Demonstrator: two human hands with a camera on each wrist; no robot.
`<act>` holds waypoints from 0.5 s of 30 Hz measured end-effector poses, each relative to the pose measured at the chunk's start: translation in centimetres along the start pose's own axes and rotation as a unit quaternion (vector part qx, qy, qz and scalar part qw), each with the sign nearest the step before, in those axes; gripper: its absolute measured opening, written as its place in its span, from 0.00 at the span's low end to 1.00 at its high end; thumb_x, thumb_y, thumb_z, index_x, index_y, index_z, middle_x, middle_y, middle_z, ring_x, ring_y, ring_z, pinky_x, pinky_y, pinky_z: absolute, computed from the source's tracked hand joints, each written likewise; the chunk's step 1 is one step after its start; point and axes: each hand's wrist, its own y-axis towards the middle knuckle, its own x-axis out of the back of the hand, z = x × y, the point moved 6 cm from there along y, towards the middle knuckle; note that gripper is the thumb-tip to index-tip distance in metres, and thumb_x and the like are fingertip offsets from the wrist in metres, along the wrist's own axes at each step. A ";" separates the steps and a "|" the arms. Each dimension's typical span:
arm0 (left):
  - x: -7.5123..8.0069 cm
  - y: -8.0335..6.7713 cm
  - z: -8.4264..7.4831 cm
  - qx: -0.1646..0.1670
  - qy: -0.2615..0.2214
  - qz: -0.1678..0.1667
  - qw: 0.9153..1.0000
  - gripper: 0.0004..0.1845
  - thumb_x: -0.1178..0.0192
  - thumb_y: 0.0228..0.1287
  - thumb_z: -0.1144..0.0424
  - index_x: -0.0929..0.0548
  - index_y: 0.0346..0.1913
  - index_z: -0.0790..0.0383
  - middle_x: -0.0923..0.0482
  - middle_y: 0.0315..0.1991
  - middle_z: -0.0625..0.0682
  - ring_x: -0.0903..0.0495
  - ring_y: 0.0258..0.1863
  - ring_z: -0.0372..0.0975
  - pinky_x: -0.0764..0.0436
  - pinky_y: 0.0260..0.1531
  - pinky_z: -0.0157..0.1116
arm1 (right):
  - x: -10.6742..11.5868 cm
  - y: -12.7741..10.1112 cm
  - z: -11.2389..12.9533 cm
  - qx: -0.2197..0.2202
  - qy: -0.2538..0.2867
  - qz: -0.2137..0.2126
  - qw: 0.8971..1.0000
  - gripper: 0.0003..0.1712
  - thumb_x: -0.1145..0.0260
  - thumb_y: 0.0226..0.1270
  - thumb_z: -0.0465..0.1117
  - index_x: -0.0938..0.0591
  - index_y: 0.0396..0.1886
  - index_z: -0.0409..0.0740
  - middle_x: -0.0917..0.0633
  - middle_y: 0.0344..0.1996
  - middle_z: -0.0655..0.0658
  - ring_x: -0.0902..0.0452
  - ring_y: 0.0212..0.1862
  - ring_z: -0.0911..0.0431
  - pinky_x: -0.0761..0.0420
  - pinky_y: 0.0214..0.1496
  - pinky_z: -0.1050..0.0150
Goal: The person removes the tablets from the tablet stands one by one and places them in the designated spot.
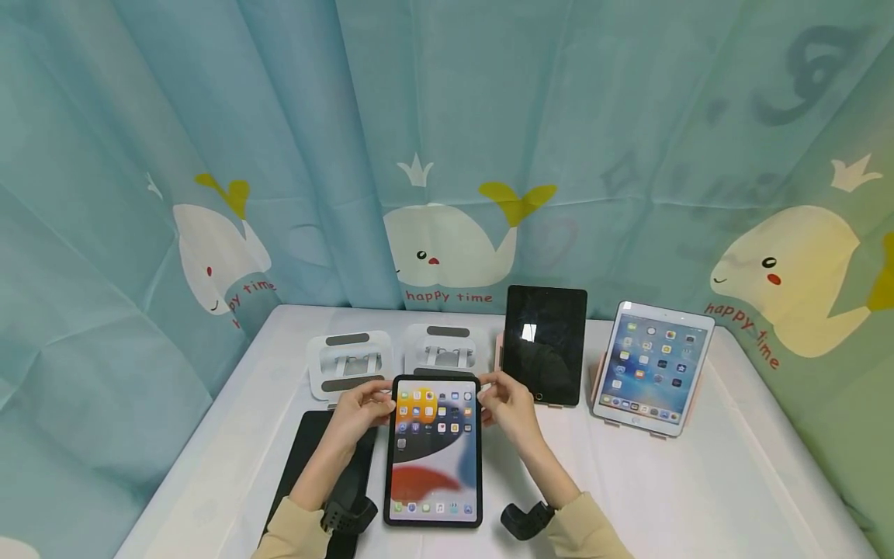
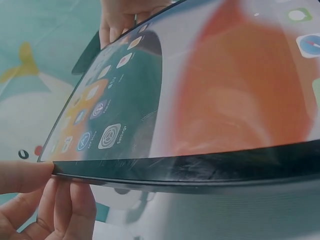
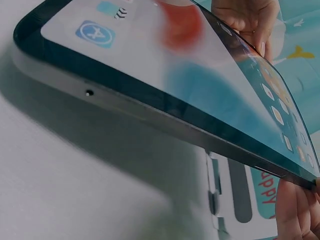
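Hanging behind everything, a blue whale-print curtain (image 1: 447,155) backs the white worktop (image 1: 733,481). On that worktop, the landmark is a black-framed tablet (image 1: 434,450) with a lit screen of app icons, lying near the front edge. Just left of the tablet lies a flat black case (image 1: 307,450), partly under the left forearm. Behind the tablet stand two empty white stands (image 1: 349,363), side by side. Behind and to the right of the tablet, a dark-screened tablet (image 1: 545,353) leans upright, and further right a white tablet (image 1: 653,369) with a lit screen leans on a pink stand. The left hand (image 1: 363,407) pinches the tablet's far left corner, fingers (image 2: 65,205) beneath its edge. The right hand (image 1: 508,404) pinches the far right corner.
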 end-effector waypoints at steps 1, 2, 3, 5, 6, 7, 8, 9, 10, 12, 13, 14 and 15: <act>0.0 0.0 0.2 0.004 -0.003 0.001 1.000 0.19 0.41 0.59 0.74 0.21 0.54 0.70 0.21 0.29 0.49 0.23 0.29 0.37 0.20 0.33 0.31 | 0.0 0.0 -0.2 -0.003 0.002 0.000 1.000 0.14 0.39 0.58 0.26 0.19 0.45 0.31 0.18 0.20 0.40 0.21 0.18 0.52 0.17 0.22 0.56; 0.0 0.0 0.3 0.007 -0.004 0.002 1.000 0.19 0.41 0.59 0.74 0.22 0.54 0.70 0.21 0.29 0.49 0.23 0.28 0.37 0.20 0.32 0.31 | -0.1 -0.1 -0.3 -0.005 0.004 0.001 1.000 0.14 0.38 0.58 0.26 0.19 0.45 0.31 0.18 0.20 0.40 0.21 0.18 0.51 0.17 0.22 0.54; 0.0 0.0 0.4 0.009 -0.005 0.003 1.000 0.19 0.41 0.59 0.74 0.22 0.54 0.71 0.21 0.29 0.49 0.23 0.28 0.37 0.20 0.32 0.32 | -0.2 -0.1 -0.5 -0.008 0.007 0.002 1.000 0.14 0.38 0.58 0.26 0.20 0.46 0.30 0.18 0.20 0.41 0.21 0.18 0.51 0.17 0.22 0.54; -0.1 0.0 0.7 0.009 -0.003 0.005 1.000 0.19 0.42 0.59 0.74 0.22 0.54 0.71 0.21 0.29 0.50 0.23 0.27 0.37 0.20 0.31 0.32 | -0.3 -0.1 -0.9 -0.013 0.011 0.004 1.000 0.14 0.38 0.58 0.26 0.20 0.45 0.29 0.19 0.19 0.42 0.21 0.17 0.51 0.17 0.22 0.52; -0.1 0.0 0.9 0.008 -0.001 0.006 1.000 0.19 0.42 0.59 0.74 0.22 0.54 0.72 0.21 0.29 0.51 0.23 0.26 0.37 0.20 0.31 0.32 | -0.4 -0.1 -1.0 -0.015 0.011 0.003 1.000 0.14 0.38 0.58 0.26 0.20 0.45 0.30 0.19 0.18 0.43 0.21 0.17 0.52 0.17 0.22 0.53; -0.1 0.0 1.0 0.008 -0.001 0.007 1.000 0.19 0.42 0.58 0.74 0.22 0.54 0.72 0.21 0.29 0.51 0.23 0.26 0.37 0.20 0.31 0.32 | -0.4 -0.1 -1.2 -0.017 0.013 0.004 1.000 0.14 0.38 0.57 0.25 0.19 0.45 0.29 0.19 0.18 0.43 0.21 0.16 0.52 0.17 0.21 0.53; -0.1 0.0 1.1 0.007 0.001 0.008 1.000 0.19 0.42 0.58 0.74 0.22 0.54 0.72 0.21 0.29 0.51 0.23 0.26 0.37 0.20 0.30 0.31 | -0.5 -0.1 -1.3 -0.018 0.013 0.004 1.000 0.13 0.38 0.57 0.25 0.19 0.44 0.30 0.19 0.17 0.44 0.22 0.16 0.53 0.17 0.21 0.53; -0.1 0.0 1.2 0.008 0.003 0.008 1.000 0.19 0.42 0.59 0.75 0.22 0.54 0.73 0.21 0.29 0.51 0.23 0.26 0.36 0.20 0.30 0.31 | -0.5 -0.1 -1.5 -0.020 0.014 0.004 1.000 0.13 0.38 0.57 0.25 0.19 0.43 0.30 0.20 0.17 0.45 0.22 0.16 0.53 0.18 0.21 0.54; -0.1 0.1 1.4 0.008 0.002 0.009 1.000 0.19 0.42 0.58 0.75 0.22 0.54 0.73 0.20 0.28 0.51 0.23 0.26 0.36 0.20 0.30 0.31 | -0.5 0.0 -1.6 -0.021 0.015 0.005 1.000 0.13 0.39 0.56 0.24 0.19 0.43 0.30 0.20 0.17 0.45 0.22 0.15 0.54 0.18 0.20 0.54; -0.2 0.2 1.7 0.013 0.000 0.009 1.000 0.19 0.42 0.58 0.75 0.22 0.55 0.74 0.20 0.28 0.50 0.23 0.26 0.36 0.20 0.29 0.31 | -0.6 0.0 -1.8 -0.023 0.017 0.006 1.000 0.13 0.39 0.56 0.24 0.19 0.42 0.30 0.20 0.16 0.46 0.23 0.15 0.55 0.18 0.20 0.54; -0.2 0.2 1.8 0.016 -0.001 0.008 1.000 0.19 0.42 0.58 0.75 0.22 0.54 0.75 0.20 0.27 0.50 0.23 0.25 0.36 0.20 0.29 0.31 | -0.6 -0.1 -1.9 -0.024 0.017 0.006 1.000 0.12 0.39 0.56 0.24 0.19 0.42 0.30 0.20 0.16 0.46 0.23 0.15 0.56 0.18 0.20 0.54; -0.2 0.2 2.0 0.020 -0.002 0.007 1.000 0.19 0.42 0.58 0.75 0.22 0.54 0.75 0.20 0.27 0.49 0.23 0.25 0.36 0.20 0.28 0.31 | -0.7 -0.1 -2.0 -0.025 0.016 0.006 1.000 0.12 0.40 0.56 0.24 0.19 0.41 0.30 0.21 0.16 0.46 0.23 0.14 0.56 0.18 0.19 0.55; -0.3 0.3 2.2 0.024 -0.005 0.007 1.000 0.19 0.42 0.58 0.75 0.22 0.54 0.75 0.20 0.27 0.49 0.23 0.25 0.36 0.20 0.28 0.31 | -0.7 -0.1 -2.1 -0.027 0.018 0.007 0.999 0.12 0.40 0.55 0.24 0.19 0.41 0.29 0.21 0.16 0.46 0.23 0.14 0.57 0.18 0.19 0.55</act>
